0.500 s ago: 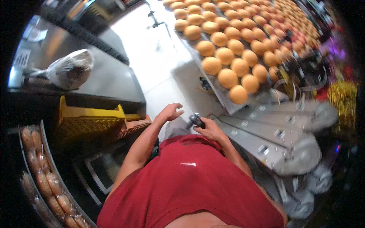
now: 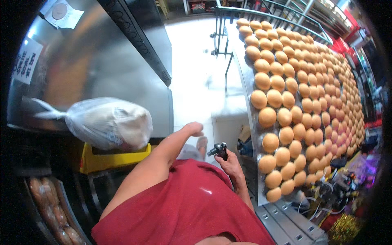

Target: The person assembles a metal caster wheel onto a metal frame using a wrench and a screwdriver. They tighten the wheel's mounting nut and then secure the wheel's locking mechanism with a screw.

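Observation:
My right hand [image 2: 231, 164] is wrapped around a small black gun-shaped tool [image 2: 221, 150], its thick round barrel pointing left. Most of the tool's grip is hidden in my fingers. In front of my body my left hand [image 2: 195, 129] hangs in the air, slightly blurred, fingers loosely bent and holding nothing. Nearest to my right hand is a long table [image 2: 252, 96] covered with rows of round golden-brown buns [image 2: 267, 117]. Both hands are apart from the buns and the table.
A tied white plastic bag [image 2: 110, 123] sits on the steel counter [image 2: 134, 81] at left, above a yellow crate [image 2: 112, 160]. Wrapped bread rolls [image 2: 45, 200] fill a tray at lower left. Metal slats [image 2: 286, 222] and cables [image 2: 322, 200] lie at lower right; a rack [image 2: 222, 30] stands ahead.
My view has turned to the right and moved forward, bringing the bun table and the white bag closer. The black tool stays in my right hand. My left hand has swung forward.

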### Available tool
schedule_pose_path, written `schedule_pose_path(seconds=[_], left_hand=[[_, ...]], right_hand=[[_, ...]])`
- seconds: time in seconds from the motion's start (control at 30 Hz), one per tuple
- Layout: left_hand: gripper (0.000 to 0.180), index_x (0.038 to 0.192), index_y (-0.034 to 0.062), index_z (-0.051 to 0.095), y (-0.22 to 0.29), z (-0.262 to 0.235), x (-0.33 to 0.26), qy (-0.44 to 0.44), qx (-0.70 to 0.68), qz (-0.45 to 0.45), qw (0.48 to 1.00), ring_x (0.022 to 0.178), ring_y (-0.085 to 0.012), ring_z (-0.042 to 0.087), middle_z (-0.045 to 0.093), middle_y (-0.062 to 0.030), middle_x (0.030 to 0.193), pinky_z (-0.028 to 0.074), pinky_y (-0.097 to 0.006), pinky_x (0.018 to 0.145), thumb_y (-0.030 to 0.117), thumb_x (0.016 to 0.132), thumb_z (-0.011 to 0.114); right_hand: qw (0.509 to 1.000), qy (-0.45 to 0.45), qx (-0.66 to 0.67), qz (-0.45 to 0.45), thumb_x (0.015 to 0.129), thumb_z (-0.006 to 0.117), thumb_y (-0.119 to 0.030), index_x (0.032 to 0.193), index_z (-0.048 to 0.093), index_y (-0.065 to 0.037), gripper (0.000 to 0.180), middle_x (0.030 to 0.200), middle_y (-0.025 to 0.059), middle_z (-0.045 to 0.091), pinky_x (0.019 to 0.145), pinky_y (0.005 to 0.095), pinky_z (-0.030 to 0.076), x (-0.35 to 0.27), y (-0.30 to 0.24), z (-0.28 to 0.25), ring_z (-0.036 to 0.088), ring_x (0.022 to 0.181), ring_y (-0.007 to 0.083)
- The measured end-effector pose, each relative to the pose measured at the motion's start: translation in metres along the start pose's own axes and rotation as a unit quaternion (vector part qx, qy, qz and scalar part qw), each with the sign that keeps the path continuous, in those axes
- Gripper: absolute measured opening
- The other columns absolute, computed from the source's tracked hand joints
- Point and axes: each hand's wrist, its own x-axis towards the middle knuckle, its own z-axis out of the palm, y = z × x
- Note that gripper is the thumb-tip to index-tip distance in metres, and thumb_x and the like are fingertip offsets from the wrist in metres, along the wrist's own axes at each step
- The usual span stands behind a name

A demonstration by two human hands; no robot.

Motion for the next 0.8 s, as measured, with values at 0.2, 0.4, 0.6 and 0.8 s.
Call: schedule_pose_path(seconds=[0.2, 0.4, 0.6, 0.8], left_hand=[[0.046, 0.127, 0.0084, 0.064, -0.038, -0.163, 0.039, 0.173, -0.128, 0.032, 0.976, 0.118, -0.0343, 0.061, 0.066, -0.0161, 0.126, 0.047, -0.043, 0.103, 0.038, 0.091, 0.063], [0.048, 0.127, 0.0067, 0.064, -0.139, -0.265, 0.087, 0.192, -0.158, -0.002, 0.969, 0.119, -0.0342, 0.060, 0.065, -0.0163, 0.127, 0.047, -0.042, 0.104, 0.038, 0.091, 0.062], [0.048, 0.119, 0.0024, 0.067, -0.275, -0.304, 0.086, 0.218, -0.249, -0.131, 0.934, 0.114, -0.0344, 0.063, 0.068, -0.0191, 0.121, 0.050, -0.042, 0.099, 0.037, 0.087, 0.068], [0.050, 0.120, 0.0035, 0.068, -0.363, -0.330, 0.090, 0.176, -0.334, -0.219, 0.900, 0.114, -0.0341, 0.064, 0.068, -0.0187, 0.121, 0.050, -0.041, 0.099, 0.038, 0.084, 0.072]], right_hand=[[0.996, -0.054, 0.069, -0.024, 0.090, 0.070, -0.006, 0.114, 0.066, -0.003, 0.025, 0.100, -0.0009, 0.066, 0.084, 0.0286, 0.048, 0.124, -0.096, -0.005, 0.058, 0.090, 0.0101], [0.989, -0.090, 0.095, -0.061, 0.088, 0.073, -0.005, 0.109, 0.068, -0.003, 0.022, 0.096, -0.0002, 0.066, 0.082, 0.0283, 0.049, 0.278, -0.171, -0.025, 0.058, 0.088, 0.0100], [0.991, -0.101, 0.000, -0.088, 0.088, 0.073, -0.014, 0.106, 0.068, -0.003, 0.021, 0.086, 0.0002, 0.064, 0.076, 0.0284, 0.048, 0.459, -0.290, -0.059, 0.054, 0.080, 0.0100], [0.983, -0.149, 0.036, -0.105, 0.089, 0.067, -0.004, 0.106, 0.066, -0.002, 0.017, 0.090, -0.0007, 0.064, 0.079, 0.0272, 0.048, 0.593, -0.410, -0.064, 0.055, 0.085, 0.0087]])
